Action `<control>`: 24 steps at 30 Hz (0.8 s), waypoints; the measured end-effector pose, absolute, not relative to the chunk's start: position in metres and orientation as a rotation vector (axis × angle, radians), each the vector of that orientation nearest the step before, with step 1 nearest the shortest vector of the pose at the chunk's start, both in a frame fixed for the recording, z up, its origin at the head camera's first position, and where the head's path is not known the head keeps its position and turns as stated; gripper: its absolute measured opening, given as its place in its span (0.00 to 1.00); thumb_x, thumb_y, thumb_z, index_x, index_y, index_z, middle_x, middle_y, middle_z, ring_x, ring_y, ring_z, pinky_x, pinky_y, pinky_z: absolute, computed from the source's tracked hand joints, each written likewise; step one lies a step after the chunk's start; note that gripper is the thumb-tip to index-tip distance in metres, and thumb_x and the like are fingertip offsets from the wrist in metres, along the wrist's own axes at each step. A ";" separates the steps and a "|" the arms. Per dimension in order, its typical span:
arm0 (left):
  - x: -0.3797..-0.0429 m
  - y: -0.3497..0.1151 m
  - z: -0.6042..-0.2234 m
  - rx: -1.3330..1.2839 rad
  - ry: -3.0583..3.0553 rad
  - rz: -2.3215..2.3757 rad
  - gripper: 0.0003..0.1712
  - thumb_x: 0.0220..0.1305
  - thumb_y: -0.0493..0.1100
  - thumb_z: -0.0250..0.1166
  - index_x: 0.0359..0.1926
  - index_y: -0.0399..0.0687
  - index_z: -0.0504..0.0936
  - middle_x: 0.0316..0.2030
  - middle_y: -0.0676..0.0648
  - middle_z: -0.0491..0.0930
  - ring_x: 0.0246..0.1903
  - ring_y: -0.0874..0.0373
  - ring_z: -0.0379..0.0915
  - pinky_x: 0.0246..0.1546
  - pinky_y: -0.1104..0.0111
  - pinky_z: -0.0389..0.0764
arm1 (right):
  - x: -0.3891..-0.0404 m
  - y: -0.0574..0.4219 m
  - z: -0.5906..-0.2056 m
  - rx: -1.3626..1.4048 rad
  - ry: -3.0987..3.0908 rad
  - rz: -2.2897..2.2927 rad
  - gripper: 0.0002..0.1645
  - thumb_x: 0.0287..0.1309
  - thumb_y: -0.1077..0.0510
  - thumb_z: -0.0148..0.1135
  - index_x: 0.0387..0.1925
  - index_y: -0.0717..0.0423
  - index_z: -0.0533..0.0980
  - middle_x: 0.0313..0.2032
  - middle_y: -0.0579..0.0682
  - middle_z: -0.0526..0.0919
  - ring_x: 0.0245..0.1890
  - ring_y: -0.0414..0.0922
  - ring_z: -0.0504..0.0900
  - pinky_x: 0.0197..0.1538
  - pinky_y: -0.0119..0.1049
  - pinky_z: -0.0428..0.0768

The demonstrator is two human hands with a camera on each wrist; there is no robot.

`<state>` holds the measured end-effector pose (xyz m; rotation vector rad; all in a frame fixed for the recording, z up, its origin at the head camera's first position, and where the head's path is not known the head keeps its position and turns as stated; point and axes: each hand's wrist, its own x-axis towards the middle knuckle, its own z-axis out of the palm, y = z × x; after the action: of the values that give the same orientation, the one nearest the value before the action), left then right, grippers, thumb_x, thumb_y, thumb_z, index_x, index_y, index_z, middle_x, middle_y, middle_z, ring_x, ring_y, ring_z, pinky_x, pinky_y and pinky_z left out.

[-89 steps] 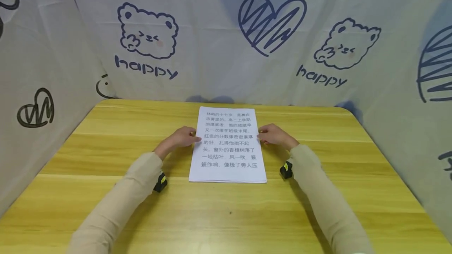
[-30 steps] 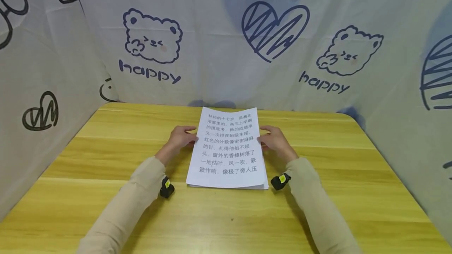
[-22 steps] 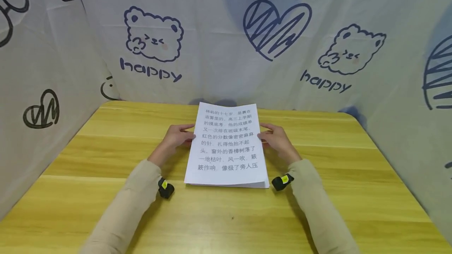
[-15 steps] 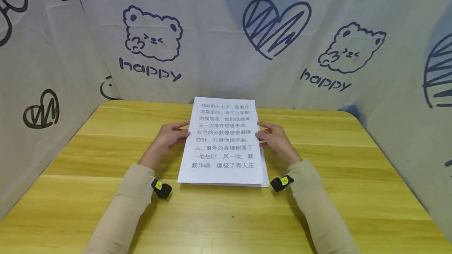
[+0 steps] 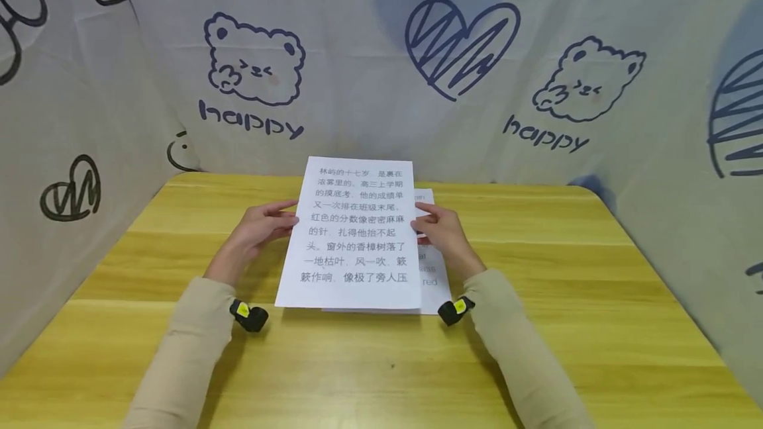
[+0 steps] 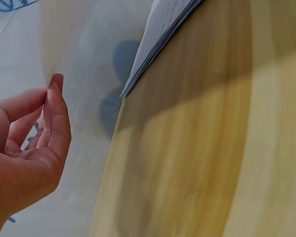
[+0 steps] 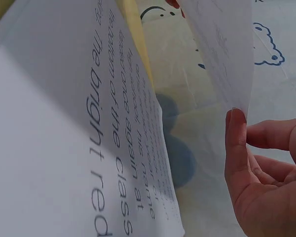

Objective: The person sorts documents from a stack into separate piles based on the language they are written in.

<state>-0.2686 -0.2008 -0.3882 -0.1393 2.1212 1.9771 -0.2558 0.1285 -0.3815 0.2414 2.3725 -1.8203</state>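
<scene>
A white sheet of paper (image 5: 354, 230) printed with Chinese text hangs between both hands, raised off the stack. My left hand (image 5: 256, 230) pinches its left edge between thumb and fingers; the left wrist view shows the sheet's edge (image 6: 52, 54) in that pinch. On the opposite edge, my right hand (image 5: 444, 230) pinches the sheet with its thumb in front and fingers behind. Below and to the right lies a paper stack (image 5: 438, 296), mostly covered by the sheet in the head view. English print, including "The bright red", shows on the stack's top page (image 7: 64, 148) in the right wrist view.
The stack lies on a yellow wood-grain table (image 5: 381, 376). Behind it hangs a pale cloth (image 5: 357, 85) with bear, heart and "happy" drawings, also along both sides. Black wrist cameras (image 5: 249, 316) sit on the beige sleeves (image 5: 185, 349).
The Chinese-text sheet has come up off the stack and shifted left, with both hands moving along with it. The English page beneath is now partly uncovered on the right.
</scene>
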 end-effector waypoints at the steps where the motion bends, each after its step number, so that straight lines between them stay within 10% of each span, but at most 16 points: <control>1: -0.268 -0.203 -0.388 -0.131 2.124 1.978 0.31 0.66 0.32 0.61 0.69 0.38 0.65 0.47 0.42 0.76 0.36 0.60 0.79 0.46 0.70 0.79 | -0.256 0.126 -0.382 0.242 2.375 -1.819 0.29 0.64 0.63 0.59 0.67 0.54 0.68 0.44 0.57 0.79 0.40 0.50 0.81 0.43 0.37 0.81; 24: -0.271 -0.271 -0.387 -0.188 2.233 1.812 0.34 0.68 0.40 0.61 0.72 0.43 0.61 0.50 0.46 0.74 0.38 0.63 0.78 0.45 0.72 0.79 | -0.268 0.057 -0.384 0.116 2.408 -1.794 0.31 0.61 0.66 0.61 0.66 0.56 0.69 0.41 0.55 0.81 0.38 0.48 0.83 0.37 0.34 0.83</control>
<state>-0.2710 -0.2711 -0.3874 -0.1879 2.2333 1.8122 -0.2679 0.0569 -0.3837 0.1163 2.4082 -1.7939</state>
